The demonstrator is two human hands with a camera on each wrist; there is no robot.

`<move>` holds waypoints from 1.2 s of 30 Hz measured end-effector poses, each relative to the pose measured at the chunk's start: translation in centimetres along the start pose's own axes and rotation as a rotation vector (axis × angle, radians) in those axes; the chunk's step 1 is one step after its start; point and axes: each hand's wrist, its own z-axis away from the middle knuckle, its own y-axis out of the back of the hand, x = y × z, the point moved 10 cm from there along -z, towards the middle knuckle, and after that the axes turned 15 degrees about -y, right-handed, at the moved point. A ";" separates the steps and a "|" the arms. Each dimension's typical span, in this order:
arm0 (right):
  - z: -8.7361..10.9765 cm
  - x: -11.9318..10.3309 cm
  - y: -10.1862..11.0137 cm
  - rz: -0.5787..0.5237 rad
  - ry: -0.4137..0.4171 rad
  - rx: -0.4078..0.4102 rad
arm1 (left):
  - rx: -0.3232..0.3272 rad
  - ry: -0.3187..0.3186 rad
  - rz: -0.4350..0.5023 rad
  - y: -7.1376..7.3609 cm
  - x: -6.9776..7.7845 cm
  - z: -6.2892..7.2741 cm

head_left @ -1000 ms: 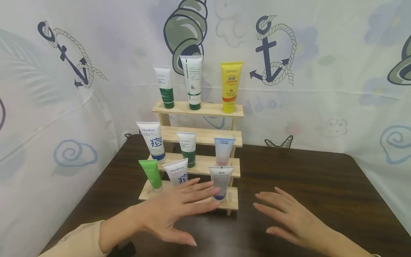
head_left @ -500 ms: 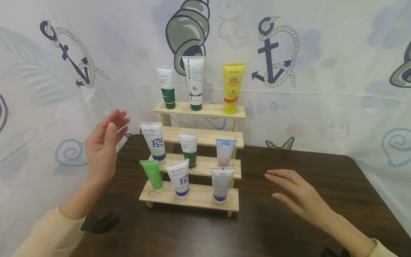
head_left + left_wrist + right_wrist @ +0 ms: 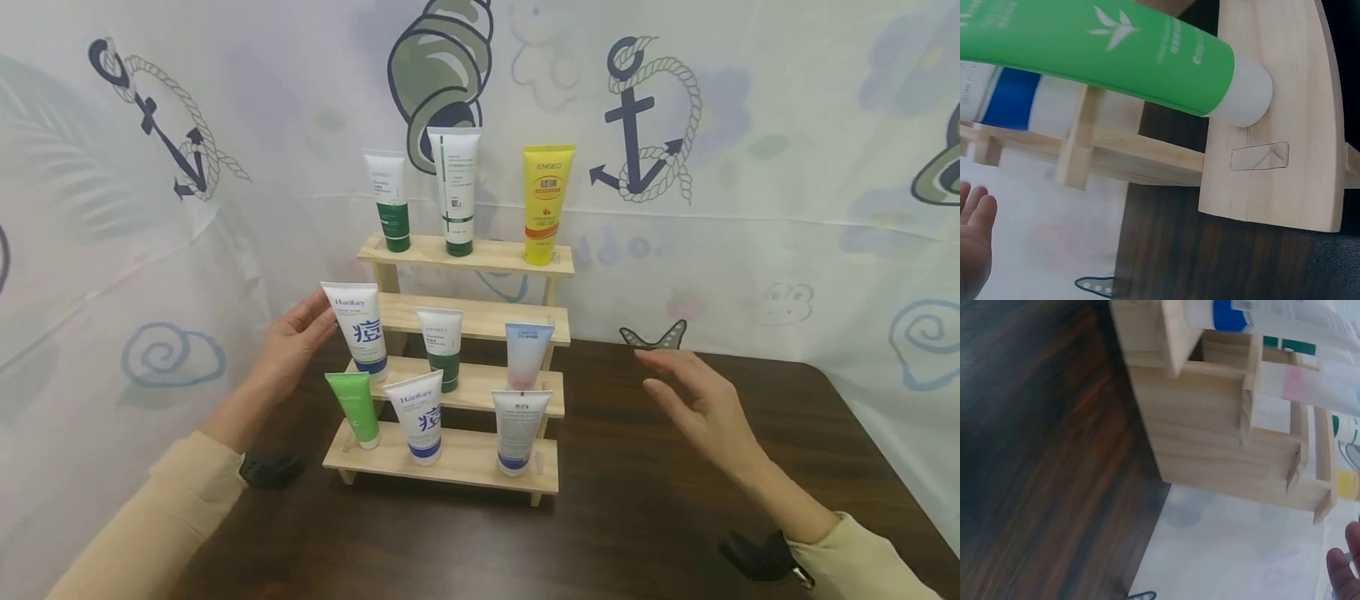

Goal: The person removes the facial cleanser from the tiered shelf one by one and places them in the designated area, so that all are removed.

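My left hand (image 3: 291, 346) is at the left side of a white Hankey tube (image 3: 356, 329) with a blue base, its fingertips right at the tube's upper edge and partly behind it. In the left wrist view the fingers (image 3: 979, 215) are extended, and a green tube (image 3: 1166, 59) fills the near top. To the right of the stepped wooden rack (image 3: 442, 473), my right hand (image 3: 701, 404) hovers with loosely bent fingers, holding nothing. Nearest to it are a pale blue-pink tube (image 3: 527, 354) and a grey tube (image 3: 519, 429).
On the top step stand two white-and-green tubes and a yellow tube (image 3: 545, 204). Lower down are a small white-and-green tube (image 3: 441, 342) and another Hankey tube (image 3: 417, 414). The rack stands on a dark wooden table (image 3: 660, 517), before a patterned cloth (image 3: 787, 100).
My left hand has swung from in front of the lowest step out to the left, then in beside the upper Hankey tube. My right hand has risen slightly. The tubes stay in place.
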 end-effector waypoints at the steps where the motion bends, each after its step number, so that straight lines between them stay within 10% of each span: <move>1: -0.4 0.4 0.0 -0.015 -0.042 0.003 | -0.021 0.011 -0.045 -0.3 -0.2 -0.2; 8: -3.8 3.0 -0.7 -0.172 -0.326 0.010 | -0.053 0.055 -0.152 -1.1 -1.0 -0.7; 20: -11.0 3.3 -2.5 -0.460 -0.534 0.061 | -0.056 0.063 -0.202 -1.4 -1.9 -0.3; 36: -17.9 2.5 -5.0 -0.476 -0.550 0.093 | -0.020 0.094 -0.231 -1.4 -2.0 -0.3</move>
